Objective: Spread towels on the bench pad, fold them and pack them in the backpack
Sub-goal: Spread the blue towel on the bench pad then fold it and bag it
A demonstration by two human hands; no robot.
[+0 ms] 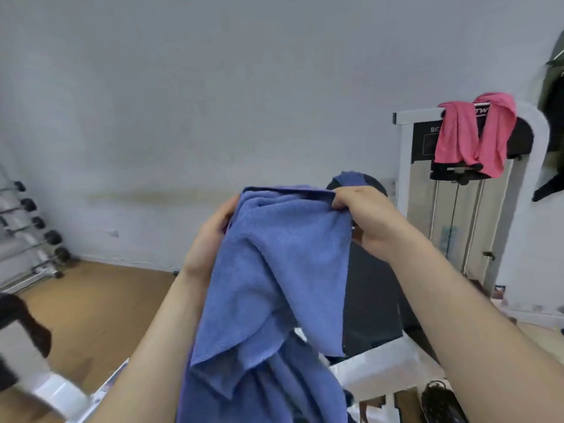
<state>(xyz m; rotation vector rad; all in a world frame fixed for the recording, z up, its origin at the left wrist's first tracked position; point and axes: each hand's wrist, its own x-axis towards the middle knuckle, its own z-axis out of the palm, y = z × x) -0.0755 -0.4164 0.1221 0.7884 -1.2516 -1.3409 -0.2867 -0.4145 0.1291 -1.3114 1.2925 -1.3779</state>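
A blue towel hangs crumpled in front of me, held up by its top edge. My left hand grips its upper left side and my right hand pinches its upper right corner. Behind and below the towel lies the black bench pad, mostly hidden by the cloth. A pink towel is draped over the top of a weight machine at the right. A dark mesh object, possibly the backpack, shows at the bottom right; I cannot tell for sure.
A white weight machine stands against the wall on the right. A dumbbell rack lines the left wall. White bench frame parts sit below the pad. Dark clothing hangs at the far right. Wooden floor lies to the left.
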